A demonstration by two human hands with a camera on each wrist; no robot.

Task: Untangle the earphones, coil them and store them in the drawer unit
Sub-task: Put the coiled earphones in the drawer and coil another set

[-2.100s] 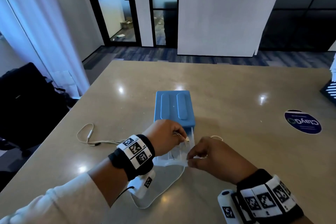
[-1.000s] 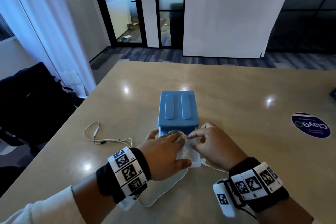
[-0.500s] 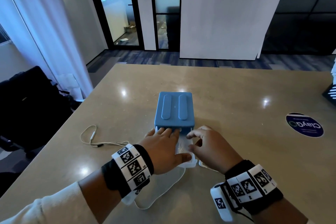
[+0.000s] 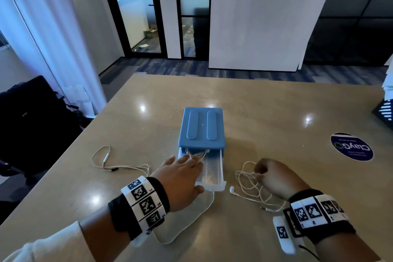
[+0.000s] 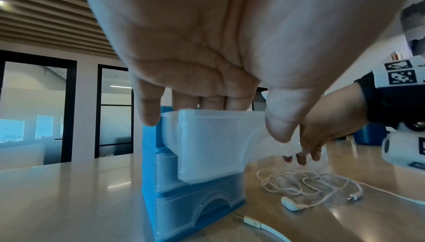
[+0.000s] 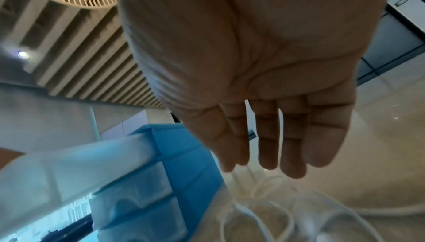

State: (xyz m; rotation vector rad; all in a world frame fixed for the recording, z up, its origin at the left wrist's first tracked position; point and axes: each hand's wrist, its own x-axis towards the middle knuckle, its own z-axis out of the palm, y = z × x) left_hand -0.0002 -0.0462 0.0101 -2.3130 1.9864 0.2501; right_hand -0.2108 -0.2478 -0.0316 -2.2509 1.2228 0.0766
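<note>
At the table's left lies a loose pinkish wired earphone set (image 4: 110, 162), untouched. The left hand (image 4: 180, 178) now rests flat, fingers spread, over the translucent white top drawer (image 4: 212, 173) of the small blue plastic drawer unit (image 4: 202, 128) — a coiled set (image 4: 197, 153) sits at the drawer's back. The right hand (image 4: 274, 176) has left the drawer for the tangled white earphones (image 4: 248, 185) to its right, fingers hanging straight at the cord, nothing pinched yet — likely the next set to untangle.
</note>
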